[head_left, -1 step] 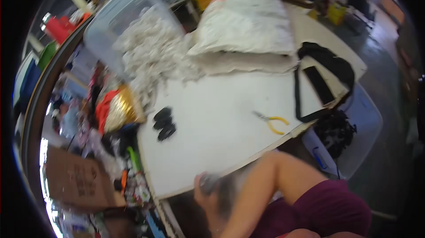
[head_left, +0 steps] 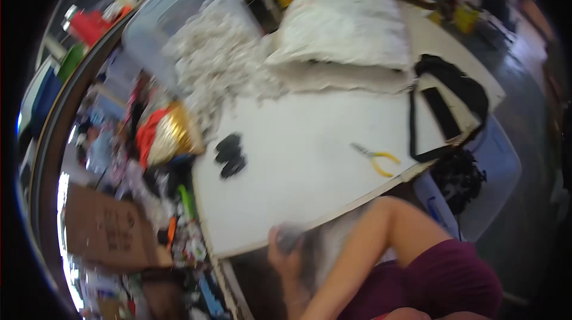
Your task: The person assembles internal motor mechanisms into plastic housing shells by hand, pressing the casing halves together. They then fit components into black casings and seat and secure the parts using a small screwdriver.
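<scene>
My left hand (head_left: 285, 253) is at the near edge of the white table (head_left: 310, 159), low in the view. It is blurred, its fingers curl around something grey, and I cannot make out what that is. A bare limb and dark red clothing fill the lower right beside it. My right hand is out of the picture. On the table lie yellow-handled pliers (head_left: 376, 157) and two small black pieces (head_left: 229, 156), both well away from the hand.
A big white sack (head_left: 345, 28) and a heap of pale shredded material (head_left: 220, 64) spilling from a clear tub cover the table's far side. A black bag (head_left: 459, 96) sits at its right corner. A cardboard box (head_left: 104, 227) and mixed clutter lie at left.
</scene>
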Motion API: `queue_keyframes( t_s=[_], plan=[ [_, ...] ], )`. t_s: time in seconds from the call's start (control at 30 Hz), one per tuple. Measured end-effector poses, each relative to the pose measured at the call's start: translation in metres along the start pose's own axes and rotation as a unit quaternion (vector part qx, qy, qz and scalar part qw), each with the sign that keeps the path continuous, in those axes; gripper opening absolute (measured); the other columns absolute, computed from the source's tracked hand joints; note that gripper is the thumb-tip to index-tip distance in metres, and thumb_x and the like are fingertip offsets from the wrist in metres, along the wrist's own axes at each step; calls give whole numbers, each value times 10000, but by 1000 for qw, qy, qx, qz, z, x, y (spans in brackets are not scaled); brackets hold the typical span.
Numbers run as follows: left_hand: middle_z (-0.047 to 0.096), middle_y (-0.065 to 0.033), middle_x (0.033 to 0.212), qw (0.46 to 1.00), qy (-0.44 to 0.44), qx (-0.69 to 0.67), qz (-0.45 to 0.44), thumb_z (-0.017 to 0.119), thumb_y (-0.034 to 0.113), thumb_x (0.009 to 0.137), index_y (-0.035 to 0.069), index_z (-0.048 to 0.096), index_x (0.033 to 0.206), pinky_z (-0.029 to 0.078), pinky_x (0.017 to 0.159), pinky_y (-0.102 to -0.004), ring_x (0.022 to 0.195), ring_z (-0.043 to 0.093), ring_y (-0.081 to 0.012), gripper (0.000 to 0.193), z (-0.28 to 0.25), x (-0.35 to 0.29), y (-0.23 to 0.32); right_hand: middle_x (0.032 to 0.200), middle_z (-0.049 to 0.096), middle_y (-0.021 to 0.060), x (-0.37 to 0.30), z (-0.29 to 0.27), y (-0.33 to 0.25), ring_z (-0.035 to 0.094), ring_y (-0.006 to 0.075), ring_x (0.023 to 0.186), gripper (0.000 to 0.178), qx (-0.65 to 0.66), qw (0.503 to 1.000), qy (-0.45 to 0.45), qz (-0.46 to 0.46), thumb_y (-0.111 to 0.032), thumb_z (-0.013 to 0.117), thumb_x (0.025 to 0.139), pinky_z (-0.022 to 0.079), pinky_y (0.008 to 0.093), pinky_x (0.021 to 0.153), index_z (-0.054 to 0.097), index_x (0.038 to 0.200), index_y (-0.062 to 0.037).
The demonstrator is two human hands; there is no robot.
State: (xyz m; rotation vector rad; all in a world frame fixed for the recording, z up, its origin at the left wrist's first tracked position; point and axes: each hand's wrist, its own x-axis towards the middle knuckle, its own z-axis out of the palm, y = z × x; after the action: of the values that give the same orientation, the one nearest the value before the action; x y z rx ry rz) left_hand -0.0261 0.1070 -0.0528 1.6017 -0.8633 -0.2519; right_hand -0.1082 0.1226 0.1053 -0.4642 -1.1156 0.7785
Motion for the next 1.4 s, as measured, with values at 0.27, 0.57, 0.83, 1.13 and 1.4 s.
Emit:
queue_keyframes(
  t_s=[0.27, 0.57, 0.83, 1.13, 1.4],
  plan=[
    [574, -116, 1037, 990, -87, 96, 52, 727, 127, 665, 50, 529, 1086, 382, 900, -397, 1006, 512, -324, 471, -7, 35, 5, 817, 549, 82, -174, 44, -26, 545, 179, 710, 314, -419, 531, 705, 212, -167, 553, 845, 431, 290, 654, 422, 1104, -47],
    [565, -130, 1005, 976, -144, 98, 127, 726, 95, 656, 55, 522, 1092, 415, 836, -356, 949, 535, -306, 482, -11, 51, 15, 689, 547, 53, -188, 63, -46, 481, 86, 629, 202, -393, 435, 791, 173, -131, 560, 834, 405, 222, 608, 567, 995, -7],
    [551, -111, 948, 962, -260, 35, 82, 701, 69, 664, 50, 510, 1128, 428, 766, -291, 857, 548, -240, 502, -18, 58, 28, 716, 620, 70, -202, 56, -60, 539, 76, 673, 201, -334, 510, 767, 201, -101, 584, 808, 436, 218, 641, 636, 982, -15],
    [534, -67, 893, 949, -315, -10, 30, 705, 80, 682, 54, 530, 1125, 405, 735, -257, 824, 512, -168, 478, -20, 71, 32, 690, 619, 34, -212, 49, -76, 496, 63, 592, 217, -438, 519, 697, 231, -73, 607, 767, 386, 220, 543, 645, 970, -4],
    [535, -121, 944, 953, -290, -30, 78, 703, 167, 698, -1, 510, 1140, 410, 782, -307, 883, 518, -244, 510, -25, 62, 15, 617, 556, 12, -231, 31, -50, 463, 67, 547, 258, -350, 519, 755, 197, -146, 599, 730, 346, 215, 481, 648, 914, 27]
  ],
)
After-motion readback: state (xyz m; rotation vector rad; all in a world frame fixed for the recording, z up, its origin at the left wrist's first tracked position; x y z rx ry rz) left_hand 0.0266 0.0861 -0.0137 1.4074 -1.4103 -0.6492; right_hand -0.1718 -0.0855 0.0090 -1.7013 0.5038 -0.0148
